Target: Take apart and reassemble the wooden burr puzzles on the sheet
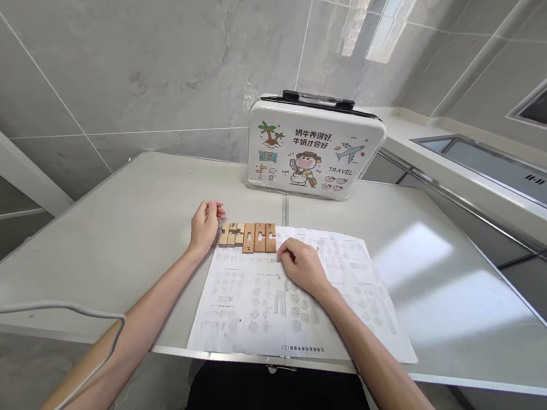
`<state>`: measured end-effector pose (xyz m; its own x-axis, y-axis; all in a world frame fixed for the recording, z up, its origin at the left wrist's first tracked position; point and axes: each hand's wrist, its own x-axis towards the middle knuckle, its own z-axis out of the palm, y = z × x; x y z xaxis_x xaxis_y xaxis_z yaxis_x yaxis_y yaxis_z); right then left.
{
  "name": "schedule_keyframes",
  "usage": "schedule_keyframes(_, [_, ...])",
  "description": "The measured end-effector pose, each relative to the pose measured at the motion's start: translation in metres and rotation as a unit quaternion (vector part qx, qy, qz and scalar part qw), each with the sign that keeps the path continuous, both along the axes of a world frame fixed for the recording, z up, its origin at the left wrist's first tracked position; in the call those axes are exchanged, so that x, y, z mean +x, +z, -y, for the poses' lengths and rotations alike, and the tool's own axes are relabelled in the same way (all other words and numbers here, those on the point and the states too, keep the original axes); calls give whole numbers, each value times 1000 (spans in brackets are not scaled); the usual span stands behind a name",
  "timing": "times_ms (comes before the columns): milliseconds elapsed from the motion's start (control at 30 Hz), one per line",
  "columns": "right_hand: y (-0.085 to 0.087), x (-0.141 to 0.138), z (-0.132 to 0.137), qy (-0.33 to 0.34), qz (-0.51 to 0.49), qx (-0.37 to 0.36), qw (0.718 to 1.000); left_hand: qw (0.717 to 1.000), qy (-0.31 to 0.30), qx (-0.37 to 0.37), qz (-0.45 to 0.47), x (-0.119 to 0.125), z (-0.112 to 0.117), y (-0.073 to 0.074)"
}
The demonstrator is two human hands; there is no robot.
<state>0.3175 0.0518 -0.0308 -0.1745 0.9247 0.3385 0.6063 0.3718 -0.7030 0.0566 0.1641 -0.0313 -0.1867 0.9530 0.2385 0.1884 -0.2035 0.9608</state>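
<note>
Several notched wooden puzzle pieces point(248, 236) lie side by side in a row on the top edge of a printed instruction sheet point(291, 301). My left hand point(205, 223) rests at the row's left end, fingers curled loosely and touching the first piece. My right hand point(299, 262) lies on the sheet at the row's right end, fingers bent down against the paper beside the last piece. Neither hand lifts anything that I can see.
A white case point(314, 146) with cartoon prints and a black handle stands at the back of the grey table point(122, 239). A grey cable point(38, 308) crosses the table's front left edge. A counter with a sink point(509, 172) runs along the right.
</note>
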Motion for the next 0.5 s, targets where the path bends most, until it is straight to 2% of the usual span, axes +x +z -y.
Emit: schedule_keyframes(500, [3, -3, 2, 4, 14, -25, 1000, 1000, -2, -3, 2, 1, 2, 3])
